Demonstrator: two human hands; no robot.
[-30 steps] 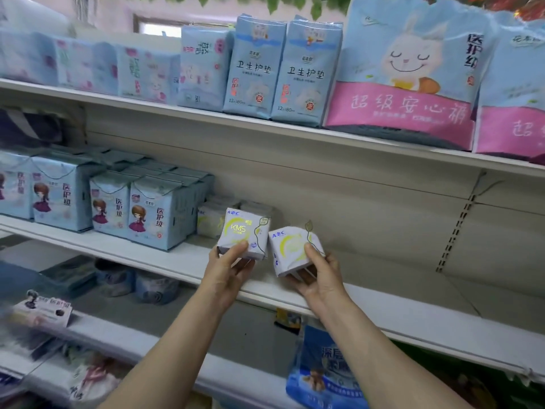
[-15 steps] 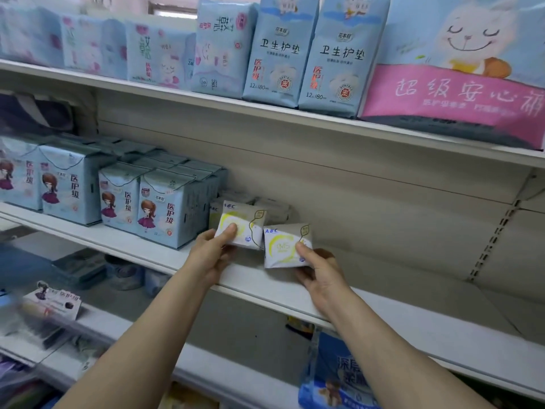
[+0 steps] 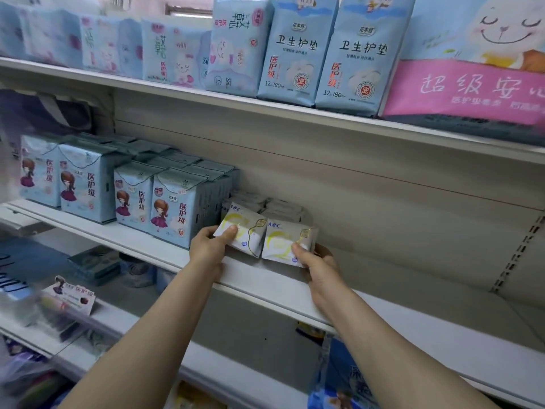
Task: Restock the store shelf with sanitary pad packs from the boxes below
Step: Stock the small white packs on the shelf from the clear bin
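On the middle shelf [image 3: 265, 287], just right of a block of blue packs printed with a cartoon girl [image 3: 174, 208], two small white packs marked ABC stand side by side, their near edges touching. The left hand [image 3: 208, 249] holds the left white pack [image 3: 246, 231], thumb pressed across its front face and the other fingers curled out of sight beneath it; this pack tilts a little, its top leaning toward the blue packs. The right hand [image 3: 317, 262] pinches the right white pack [image 3: 287, 240] at its lower right corner, thumb on the front, fingers wrapped behind. Both packs sit at the front of a short row of the same white packs [image 3: 280, 206] reaching back toward the shelf's rear panel. To the right of the hands the shelf surface runs on bare to a slotted upright [image 3: 519, 249]. On the top shelf [image 3: 206, 94] stand taller pale-blue packs [image 3: 295, 51] with Chinese lettering, and at the far right a large bag with a smiling rabbit and a pink band [image 3: 477, 69]. Below, a lower shelf [image 3: 124, 323] carries a small pink-and-white card [image 3: 72, 295] and blurred goods, and a blue bag [image 3: 342, 379] shows between the forearms.
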